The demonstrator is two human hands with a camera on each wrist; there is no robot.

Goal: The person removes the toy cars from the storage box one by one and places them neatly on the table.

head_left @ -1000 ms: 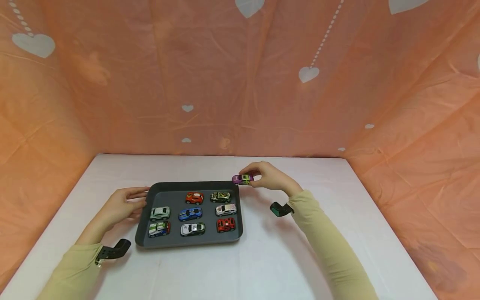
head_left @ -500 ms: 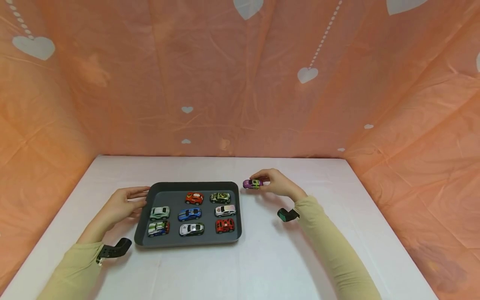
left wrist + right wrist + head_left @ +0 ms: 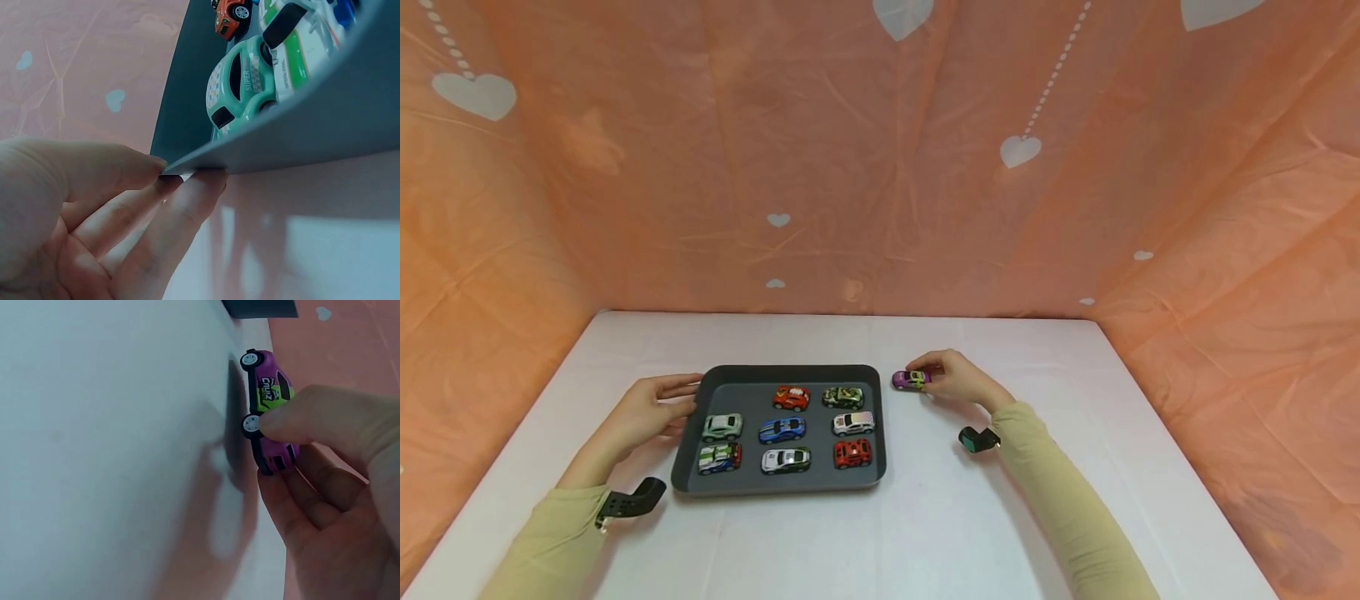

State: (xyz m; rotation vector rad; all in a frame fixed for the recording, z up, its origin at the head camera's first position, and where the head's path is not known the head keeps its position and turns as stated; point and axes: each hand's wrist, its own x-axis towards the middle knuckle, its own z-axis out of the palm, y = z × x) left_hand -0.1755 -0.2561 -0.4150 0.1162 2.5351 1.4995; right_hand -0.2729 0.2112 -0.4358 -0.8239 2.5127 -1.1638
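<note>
Nearer: tray [image 3: 775, 487] on the worktop [image 3: 805, 550], stiff-looking, smooth; rim likely the surest hold. Eight small cars [image 3: 783, 430] inside. Farther: purple car [image 3: 910, 381], just right of the tray's far right corner, low at the worktop; wheel contact can't be told. Probably light, rigid, slick-painted; best taken by its sides. Left hand [image 3: 643, 410]: fingers spread, touching tray's left edge. Right hand [image 3: 957, 377]: thumb and fingers pinch the purple car, forearm slanting from near right.

- I see orange cloth [image 3: 835, 167] along the far edge of the white worktop [image 3: 820, 550].
- Pale hearts [image 3: 1019, 151] dot it.
- Orange side walls [image 3: 1247, 358] flank both side edges.
</note>
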